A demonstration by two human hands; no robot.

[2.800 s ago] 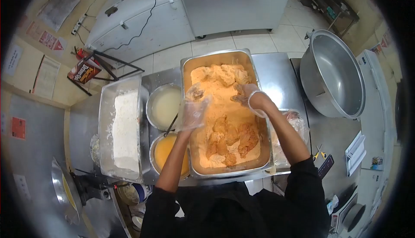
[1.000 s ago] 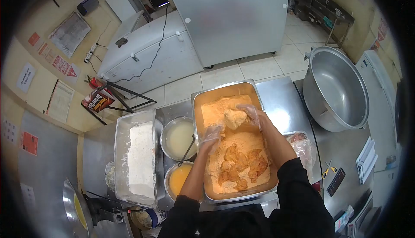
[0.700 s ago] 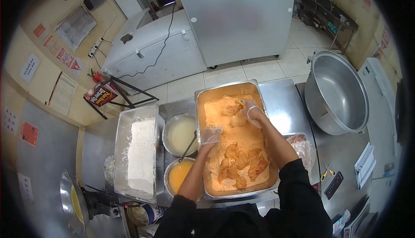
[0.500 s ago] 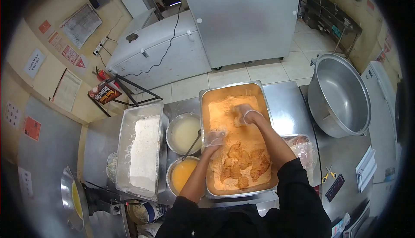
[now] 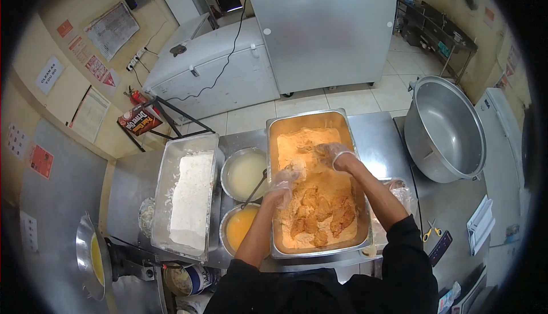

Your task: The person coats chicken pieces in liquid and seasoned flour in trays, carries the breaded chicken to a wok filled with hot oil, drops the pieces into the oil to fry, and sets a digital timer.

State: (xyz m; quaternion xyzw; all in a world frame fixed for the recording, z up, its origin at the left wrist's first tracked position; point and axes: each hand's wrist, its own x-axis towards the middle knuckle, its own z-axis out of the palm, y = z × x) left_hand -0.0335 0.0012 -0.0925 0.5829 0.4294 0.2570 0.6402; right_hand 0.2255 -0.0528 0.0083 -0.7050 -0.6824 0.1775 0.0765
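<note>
A deep steel pan (image 5: 270,223) of orange breading (image 5: 328,185) lies before me, with several coated chicken pieces (image 5: 319,214) toward its near end. Both hands wear clear plastic gloves dusted with breading. My left hand (image 5: 283,184) is over the pan's left side, fingers loosely apart and pointing inward. Farther back, my right hand (image 5: 335,155) hovers above the breading with its fingers bent and slightly spread. I see nothing clearly held in either hand, though glove glare and fine dust blur the fingertips. A small breaded lump (image 5: 307,147) lies near the right fingers.
Left of the pan stand a bowl of pale liquid (image 5: 245,172) with a dark-handled utensil (image 5: 255,188), a bowl of orange liquid (image 5: 240,227) and a tray of white flour (image 5: 194,200). At right are a plastic bag (image 5: 401,195), large pot (image 5: 445,128), scissors (image 5: 432,231) and phone (image 5: 440,249).
My right hand has lifted out of the breading and shifted right and toward me. My left hand has opened inward over the pan. A haze of dust now hangs between them.
</note>
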